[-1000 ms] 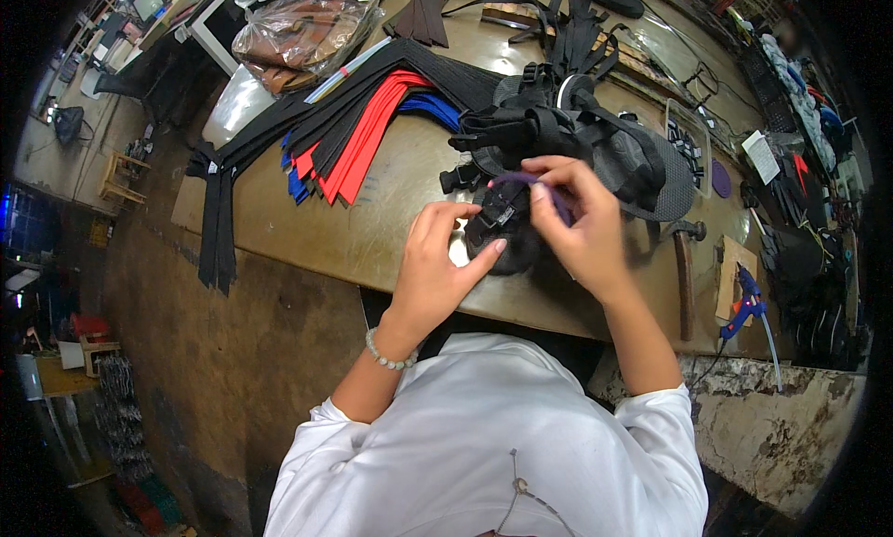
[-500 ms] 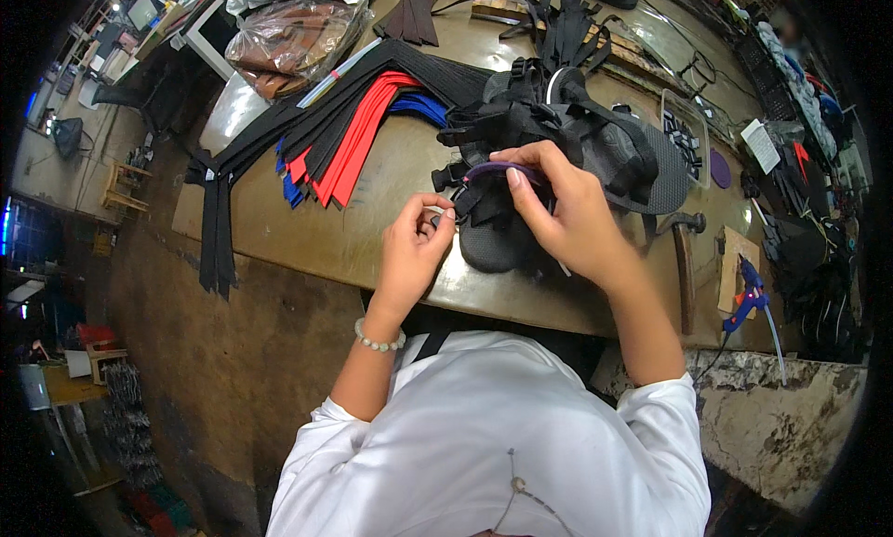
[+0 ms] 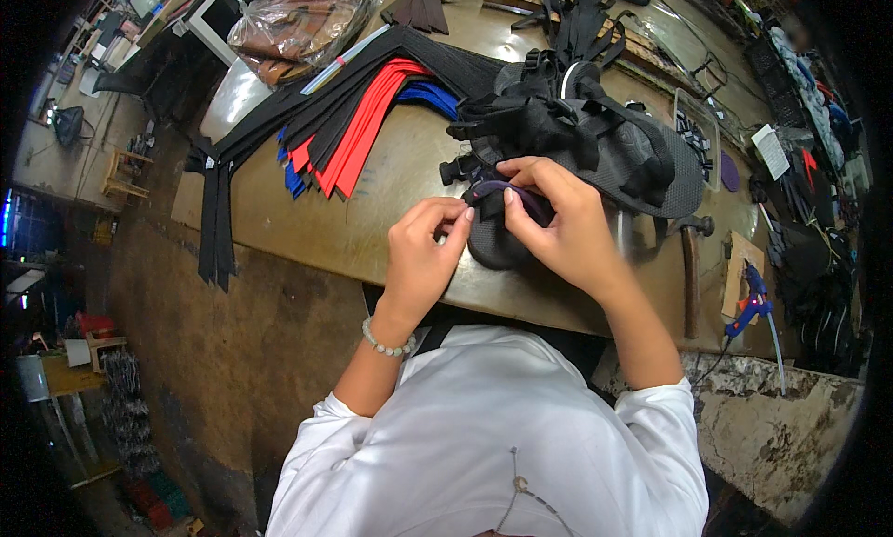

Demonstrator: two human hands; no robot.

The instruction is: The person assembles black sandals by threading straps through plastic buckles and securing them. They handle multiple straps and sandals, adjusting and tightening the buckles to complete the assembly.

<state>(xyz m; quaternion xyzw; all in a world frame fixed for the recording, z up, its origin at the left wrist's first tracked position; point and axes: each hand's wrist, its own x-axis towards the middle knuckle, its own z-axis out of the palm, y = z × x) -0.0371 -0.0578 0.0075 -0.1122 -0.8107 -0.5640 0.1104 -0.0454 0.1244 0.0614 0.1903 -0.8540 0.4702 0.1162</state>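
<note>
My right hand (image 3: pixel 555 212) pinches a purple strap (image 3: pixel 510 187) between thumb and fingers, over a black sandal (image 3: pixel 495 242) at the table's near edge. At the strap's left end my left hand (image 3: pixel 430 242) is closed, thumb against forefinger; what lies in that pinch is too small to make out. A black buckle (image 3: pixel 453 172) sticks out just beyond my left fingertips. More black sandals (image 3: pixel 642 160) with straps lie piled behind and to the right of my right hand.
Black, red (image 3: pixel 367 132) and blue strap bundles fan across the table (image 3: pixel 270 230) at left. Behind them sits a plastic bag of brown pieces (image 3: pixel 293 30). To the right are a hammer (image 3: pixel 691 281), a blue glue gun (image 3: pixel 750 303) and a clear box (image 3: pixel 704 142).
My left hand has moved right and slightly up, its fingertips now meeting the left end of the purple strap. My right hand stays pinched on the strap. The view has shifted slightly.
</note>
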